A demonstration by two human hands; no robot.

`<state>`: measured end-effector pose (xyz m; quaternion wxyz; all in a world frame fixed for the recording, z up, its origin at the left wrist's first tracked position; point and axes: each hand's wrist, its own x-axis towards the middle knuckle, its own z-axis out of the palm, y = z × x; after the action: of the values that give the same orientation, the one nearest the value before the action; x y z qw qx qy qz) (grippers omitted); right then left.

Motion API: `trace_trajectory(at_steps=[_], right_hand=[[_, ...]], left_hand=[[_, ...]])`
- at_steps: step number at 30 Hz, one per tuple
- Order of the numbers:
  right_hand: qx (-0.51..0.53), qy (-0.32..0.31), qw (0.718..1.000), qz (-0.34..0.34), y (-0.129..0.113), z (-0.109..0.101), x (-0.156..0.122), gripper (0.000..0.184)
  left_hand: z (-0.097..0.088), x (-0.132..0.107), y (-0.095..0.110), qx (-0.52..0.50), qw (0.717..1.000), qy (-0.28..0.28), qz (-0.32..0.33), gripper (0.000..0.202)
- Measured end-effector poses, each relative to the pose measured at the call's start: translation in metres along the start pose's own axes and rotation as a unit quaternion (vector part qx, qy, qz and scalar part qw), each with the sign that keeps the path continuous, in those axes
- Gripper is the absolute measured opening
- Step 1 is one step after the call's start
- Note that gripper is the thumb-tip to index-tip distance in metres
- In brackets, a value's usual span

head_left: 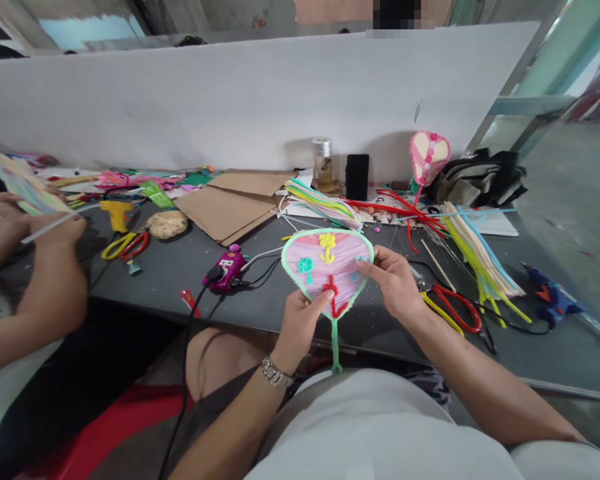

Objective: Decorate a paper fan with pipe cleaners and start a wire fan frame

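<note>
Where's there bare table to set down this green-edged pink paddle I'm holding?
On the left, the grey tabletop shows bare between the pale lumpy object and the purple power block; on the right, nearer you than the blue glue gun. It's crowded by the white board: brown cardboard, multicoloured fuzzy stems, silver-capped clear bottle.

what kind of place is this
Likely a craft workshop: bundles of fuzzy coloured stems and a blue glue gun lie on the grey worktable, near a fan-shaped piece with fuzzy flower shapes on it.
</note>
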<state>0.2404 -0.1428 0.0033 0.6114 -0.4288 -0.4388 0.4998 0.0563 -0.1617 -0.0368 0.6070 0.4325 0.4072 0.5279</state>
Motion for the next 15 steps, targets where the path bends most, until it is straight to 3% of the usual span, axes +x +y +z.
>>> trace_trajectory(at_steps=[7,11,15], right_hand=[[0.017,-0.031,0.999,0.017,0.007,-0.002,0.001,0.037],[0.053,-0.016,0.998,0.036,0.013,-0.002,0.002,0.037],[0.07,0.012,0.997,0.044,0.015,-0.003,0.003,0.038]], left_hand=[[-0.006,0.004,0.004,0.037,0.999,0.008,0.021,0.038],[-0.011,0.005,-0.003,0.06,0.998,0.024,0.016,0.049],[-0.011,0.003,-0.007,0.036,0.999,-0.023,0.0,0.044]])
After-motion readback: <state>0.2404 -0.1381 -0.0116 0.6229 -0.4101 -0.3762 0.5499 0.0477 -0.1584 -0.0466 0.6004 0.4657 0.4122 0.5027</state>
